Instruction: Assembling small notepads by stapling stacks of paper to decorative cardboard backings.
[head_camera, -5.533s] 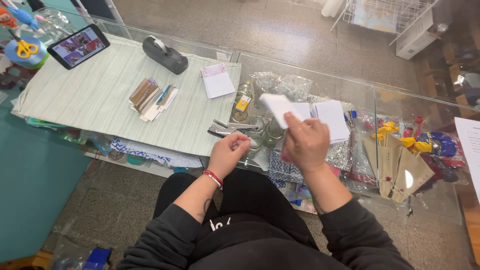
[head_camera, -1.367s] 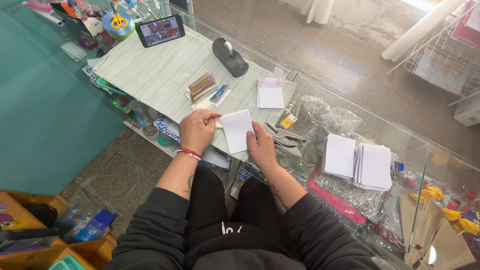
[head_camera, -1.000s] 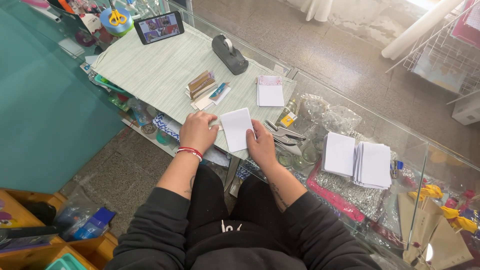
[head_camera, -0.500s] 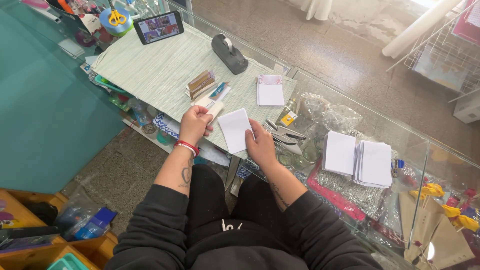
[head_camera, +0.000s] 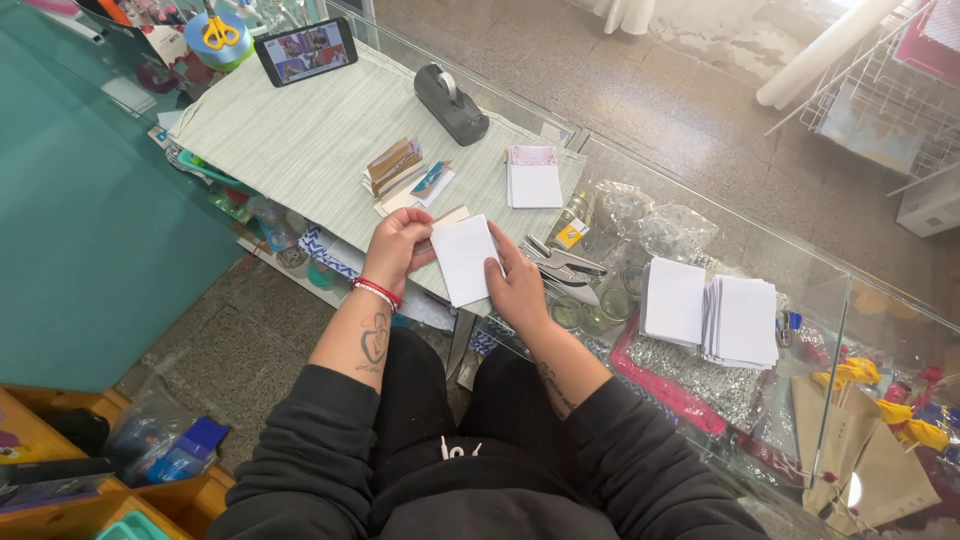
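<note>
Currently both hands work one white card (head_camera: 466, 258) at the near edge of the glass counter (head_camera: 800, 270), just over the striped mat (head_camera: 300, 140). Left hand (head_camera: 398, 245): fingers curled shut on the card's left edge, with a tan strip (head_camera: 450, 214) showing at its fingertips. Right hand (head_camera: 518, 285): fingers flat and spread, pressing the card's right side; not closed round it. Judgement on technique: keep the right hand as the steady press so the card does not skate on the glass, let the left hand do the fine alignment at the edge, and square the corners before any pressure is applied. Nearby: hole punch (head_camera: 562, 268) just right of the right hand, white card stacks (head_camera: 712, 312) further right, small notepad (head_camera: 534, 184) and a loose pile of tan cards (head_camera: 395, 168) on the mat, black tape dispenser (head_camera: 451, 102) beyond, phone (head_camera: 305, 50) at the far corner. Versus half a second earlier: left hand was lifted off toward the tan pile with a small piece between its fingers; now it is back against the card's left edge. Card and right hand are essentially unmoved. Camera view is unchanged.
</note>
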